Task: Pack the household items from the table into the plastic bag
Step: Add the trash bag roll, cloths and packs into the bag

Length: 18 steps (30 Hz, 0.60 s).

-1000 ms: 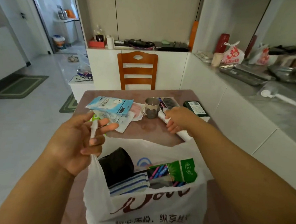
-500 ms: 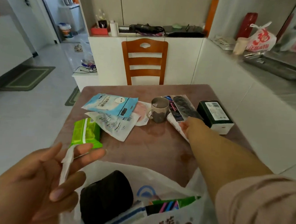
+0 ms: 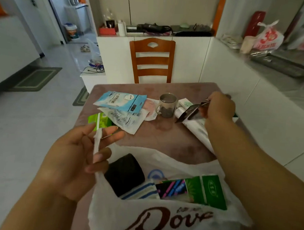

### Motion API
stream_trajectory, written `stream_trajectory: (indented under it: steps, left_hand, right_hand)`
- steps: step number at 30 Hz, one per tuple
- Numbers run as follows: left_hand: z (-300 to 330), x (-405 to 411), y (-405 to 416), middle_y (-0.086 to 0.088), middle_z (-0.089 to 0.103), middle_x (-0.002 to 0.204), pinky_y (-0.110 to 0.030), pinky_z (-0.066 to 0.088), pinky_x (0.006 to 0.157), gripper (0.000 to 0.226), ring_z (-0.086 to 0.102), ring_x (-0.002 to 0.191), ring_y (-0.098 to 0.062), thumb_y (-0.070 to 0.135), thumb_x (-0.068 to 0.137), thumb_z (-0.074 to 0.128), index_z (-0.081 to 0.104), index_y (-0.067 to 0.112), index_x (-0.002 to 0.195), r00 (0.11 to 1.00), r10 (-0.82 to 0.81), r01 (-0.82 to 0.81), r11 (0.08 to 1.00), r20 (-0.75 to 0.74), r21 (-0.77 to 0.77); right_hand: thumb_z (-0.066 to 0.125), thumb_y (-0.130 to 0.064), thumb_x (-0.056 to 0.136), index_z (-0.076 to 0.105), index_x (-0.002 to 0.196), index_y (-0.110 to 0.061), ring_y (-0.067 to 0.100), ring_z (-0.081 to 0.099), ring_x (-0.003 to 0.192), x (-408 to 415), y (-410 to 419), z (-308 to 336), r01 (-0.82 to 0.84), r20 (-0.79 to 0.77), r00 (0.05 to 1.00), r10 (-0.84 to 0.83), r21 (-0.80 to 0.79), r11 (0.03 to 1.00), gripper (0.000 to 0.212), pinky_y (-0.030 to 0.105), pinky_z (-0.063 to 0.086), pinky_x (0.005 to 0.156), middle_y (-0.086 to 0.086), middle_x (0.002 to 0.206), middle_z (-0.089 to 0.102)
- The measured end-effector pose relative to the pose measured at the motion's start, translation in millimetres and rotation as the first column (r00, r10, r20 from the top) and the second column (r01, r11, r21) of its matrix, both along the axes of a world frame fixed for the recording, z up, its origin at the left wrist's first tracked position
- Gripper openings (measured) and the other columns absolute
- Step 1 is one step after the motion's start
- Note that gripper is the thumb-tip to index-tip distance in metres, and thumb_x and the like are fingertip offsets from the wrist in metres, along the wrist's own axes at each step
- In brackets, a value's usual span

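Note:
A white plastic bag (image 3: 159, 220) with brown lettering stands open at the table's near edge. Inside lie a black roll (image 3: 124, 172), a striped cloth (image 3: 139, 192) and a green box (image 3: 207, 191). My left hand (image 3: 77, 160) holds the bag's twisted handle (image 3: 97, 143) between its fingers and keeps the mouth open. My right hand (image 3: 217, 108) pinches a dark flat packet (image 3: 190, 112) lifted off the table above a white tube (image 3: 198, 130). On the table lie a blue packet (image 3: 120, 101), a white pouch (image 3: 127, 120), a green pack (image 3: 101, 121) and a glass mug (image 3: 167, 105).
A wooden chair (image 3: 152, 59) stands at the brown table's (image 3: 165, 138) far side before white cabinets. A white counter (image 3: 274, 72) with a tray and bags runs along the right. A small white box (image 3: 185, 103) sits behind the mug. Tiled floor lies to the left.
My right hand has picked the dark flat packet up from the table and raised it. My left hand keeps hold of the bag's handle.

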<state>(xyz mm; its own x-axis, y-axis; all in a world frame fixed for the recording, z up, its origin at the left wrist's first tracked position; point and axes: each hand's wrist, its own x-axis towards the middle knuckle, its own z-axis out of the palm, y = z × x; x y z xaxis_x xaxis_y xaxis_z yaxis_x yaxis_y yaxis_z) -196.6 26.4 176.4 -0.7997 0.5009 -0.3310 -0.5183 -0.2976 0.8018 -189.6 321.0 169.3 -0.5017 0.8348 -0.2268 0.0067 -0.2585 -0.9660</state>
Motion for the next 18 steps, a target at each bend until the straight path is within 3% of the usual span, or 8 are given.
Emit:
stream_trajectory:
  steps: [3,5,8,10,11,13,15,18]
  left_hand:
    - [7,10,-1,-0.020,0.070,0.106,-0.011,0.030,0.028,0.041,0.043,0.036,-0.008,0.034,0.090,0.046,0.063,0.003,0.109,0.997,0.083,-0.082,0.995,0.008,-0.049]
    - [7,13,-4,-0.020,0.069,0.105,-0.011,0.032,0.029,0.045,0.046,0.039,-0.009,0.038,0.093,0.043,0.062,0.001,0.110,0.993,0.117,-0.116,0.989,0.018,-0.087]
    - [13,22,-10,-0.017,0.067,0.098,-0.011,0.031,0.030,0.051,0.047,0.042,-0.010,0.044,0.093,0.041,0.061,0.002,0.116,0.995,0.102,-0.100,0.989,0.012,-0.111]
    - [17,28,-17,-0.015,0.065,0.097,-0.011,0.030,0.028,0.055,0.048,0.043,-0.011,0.048,0.091,0.042,0.061,0.003,0.117,0.998,0.070,-0.069,0.994,0.008,-0.090]
    - [19,31,-21,-0.015,0.065,0.098,-0.011,0.031,0.028,0.056,0.048,0.043,-0.011,0.049,0.090,0.043,0.061,0.003,0.116,0.999,0.047,-0.047,0.996,0.003,-0.077]
    - [22,36,-29,-0.015,0.064,0.103,-0.011,0.032,0.028,0.059,0.050,0.043,-0.011,0.052,0.088,0.044,0.059,0.004,0.120,1.000,-0.002,0.001,0.999,-0.014,-0.043]
    - [27,42,-34,-0.014,0.063,0.104,-0.011,0.033,0.029,0.064,0.052,0.044,-0.012,0.054,0.086,0.045,0.055,0.005,0.127,0.998,-0.035,0.035,0.999,-0.051,-0.018]
    - [32,49,-37,-0.013,0.064,0.104,-0.010,0.032,0.029,0.065,0.052,0.047,-0.013,0.056,0.085,0.044,0.062,0.003,0.118,0.990,-0.077,0.074,0.997,-0.117,-0.026]
  right_hand:
    - [0.046,-0.008,0.085,0.048,0.067,-0.012,0.018,0.055,0.053,48,-30,30,-0.100,-0.045,0.994,0.097,-0.067,0.993,0.019,0.023,0.044,0.044,0.008,0.068,0.055]
    - [0.042,-0.006,0.082,0.044,0.064,-0.011,0.019,0.054,0.052,78,-52,45,-0.221,-0.102,0.973,0.207,-0.142,0.965,0.019,0.017,0.041,0.041,0.007,0.063,0.052]
    - [0.040,-0.004,0.079,0.048,0.074,-0.009,0.020,0.057,0.060,106,-78,49,-0.390,-0.112,0.921,0.374,-0.233,0.891,0.011,0.018,0.044,0.038,0.011,0.075,0.057]
    - [0.041,-0.001,0.077,0.052,0.089,-0.006,0.025,0.062,0.073,111,-92,37,-0.489,-0.092,0.869,0.486,-0.307,0.816,0.017,0.027,0.053,0.047,0.015,0.086,0.059]
    - [0.043,0.000,0.076,0.052,0.098,-0.005,0.029,0.063,0.084,111,-95,27,-0.548,-0.028,0.820,0.571,-0.325,0.771,0.025,0.033,0.057,0.057,0.017,0.094,0.059]
    - [0.048,-0.001,0.079,0.052,0.110,-0.004,0.032,0.062,0.094,111,-102,8,-0.628,0.271,0.664,0.697,-0.305,0.716,0.031,0.037,0.057,0.070,0.020,0.102,0.059]
    - [0.049,-0.003,0.085,0.054,0.100,-0.003,0.028,0.063,0.082,113,-101,-4,-0.675,0.554,0.488,0.675,-0.251,0.694,0.016,0.034,0.055,0.067,0.018,0.090,0.062]
    - [0.052,-0.006,0.087,0.055,0.086,-0.008,0.021,0.062,0.079,116,-93,-9,-0.763,0.773,0.343,0.533,-0.102,0.639,0.003,0.033,0.055,0.076,0.011,0.086,0.061]
